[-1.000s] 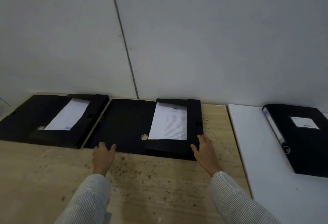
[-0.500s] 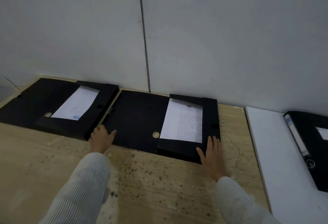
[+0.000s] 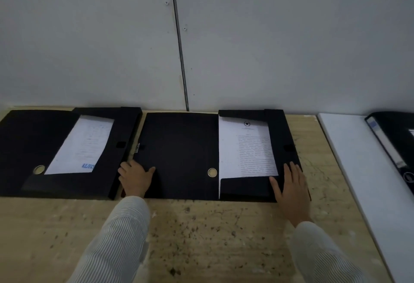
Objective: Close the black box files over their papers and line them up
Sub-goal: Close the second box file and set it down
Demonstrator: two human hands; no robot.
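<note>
Two black box files lie open side by side on a wooden table (image 3: 201, 238), against the wall. The middle box file (image 3: 179, 148) has its lid spread flat to the left and a printed paper (image 3: 246, 148) in its tray on the right. My left hand (image 3: 135, 177) grips the lid's left front edge, fingers curled over it. My right hand (image 3: 291, 190) lies flat on the tray's front right corner. The left box file (image 3: 26, 143) is open too, with a white paper (image 3: 85, 146) inside.
A grey wall (image 3: 224, 36) rises right behind the files. To the right is a white table (image 3: 363, 170) with a closed black lever-arch binder (image 3: 394, 143) on it, partly cut off by the frame edge.
My view has moved in closer and squared up with the middle file. My left hand has slid onto the lid's left edge and my right hand has moved further onto the tray corner.
</note>
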